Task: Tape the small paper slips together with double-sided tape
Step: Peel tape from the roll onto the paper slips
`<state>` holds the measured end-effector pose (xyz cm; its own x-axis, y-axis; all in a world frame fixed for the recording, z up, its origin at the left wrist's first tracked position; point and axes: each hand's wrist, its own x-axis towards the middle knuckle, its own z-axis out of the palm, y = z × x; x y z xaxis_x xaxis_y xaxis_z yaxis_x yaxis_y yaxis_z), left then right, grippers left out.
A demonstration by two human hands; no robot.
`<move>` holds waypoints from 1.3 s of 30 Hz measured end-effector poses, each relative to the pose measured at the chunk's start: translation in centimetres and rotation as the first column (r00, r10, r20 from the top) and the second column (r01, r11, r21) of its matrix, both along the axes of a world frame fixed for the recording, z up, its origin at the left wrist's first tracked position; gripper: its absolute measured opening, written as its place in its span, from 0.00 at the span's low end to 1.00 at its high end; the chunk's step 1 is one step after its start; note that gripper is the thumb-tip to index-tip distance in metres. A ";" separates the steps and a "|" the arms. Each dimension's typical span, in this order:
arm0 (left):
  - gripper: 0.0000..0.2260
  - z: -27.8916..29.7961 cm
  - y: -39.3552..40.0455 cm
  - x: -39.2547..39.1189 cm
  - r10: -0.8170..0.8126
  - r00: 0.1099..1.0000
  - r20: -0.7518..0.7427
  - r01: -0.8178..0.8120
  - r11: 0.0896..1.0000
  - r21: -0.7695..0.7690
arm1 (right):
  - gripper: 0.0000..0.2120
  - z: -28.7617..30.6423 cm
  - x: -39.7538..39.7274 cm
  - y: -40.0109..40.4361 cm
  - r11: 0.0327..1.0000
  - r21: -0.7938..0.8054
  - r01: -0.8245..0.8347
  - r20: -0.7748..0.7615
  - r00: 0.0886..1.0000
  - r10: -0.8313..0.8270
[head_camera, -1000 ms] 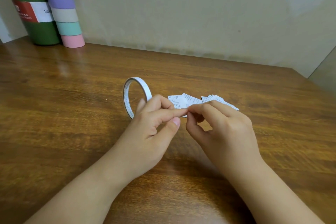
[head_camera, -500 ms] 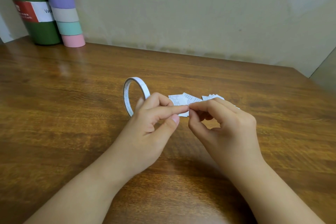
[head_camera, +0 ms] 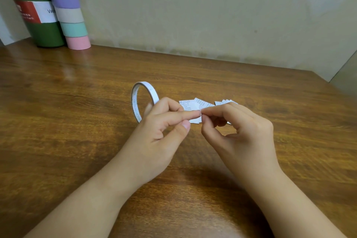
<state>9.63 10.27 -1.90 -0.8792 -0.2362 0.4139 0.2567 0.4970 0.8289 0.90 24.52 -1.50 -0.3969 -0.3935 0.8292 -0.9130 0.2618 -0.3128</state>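
Now, hands: left hand (head_camera: 160, 131) and right hand (head_camera: 239, 131) meet fingertip to fingertip, pinching one small paper slip (head_camera: 195, 120).
Tape roll (head_camera: 144, 100): upright, partly behind left fingers.
Other slips (head_camera: 195, 104): on the bench (head_camera: 77, 121), half hidden.

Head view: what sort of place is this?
Probably a home or office desk: a wooden table against a plain wall, with a green flask and a pastel stack of rolls in the corner.
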 end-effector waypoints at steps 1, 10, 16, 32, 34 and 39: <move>0.15 0.0 0.0 0.0 -0.004 1.000 0.002 0.004 1.000 0.010 | 0.02 0.0 0.0 0.0 1.000 0.000 -0.005 0.007 1.000 0.005; 0.14 0.0 0.0 0.0 -0.016 1.000 0.002 0.016 0.999 0.029 | 0.03 0.2 -0.1 0.0 1.000 -0.008 -0.006 0.031 0.999 0.006; 0.14 -0.1 0.0 0.0 -0.005 1.000 0.005 0.005 1.000 0.002 | 0.04 0.1 -0.2 0.3 0.998 0.058 0.035 -0.084 0.996 -0.030; 0.18 -0.6 0.4 -0.1 0.110 0.988 -0.109 -0.145 0.903 -0.405 | 0.03 0.5 0.7 -0.2 1.000 0.007 0.028 0.280 0.960 -0.029; 0.18 -0.6 0.3 -0.1 0.113 0.987 -0.114 -0.151 0.899 -0.412 | 0.05 0.6 0.9 -0.2 1.000 -0.024 -0.011 0.388 0.921 0.019; 0.17 -0.6 0.4 0.0 0.110 0.987 -0.118 -0.150 0.895 -0.419 | 0.05 1.1 1.0 -0.1 0.996 -0.076 -0.045 0.560 0.824 0.080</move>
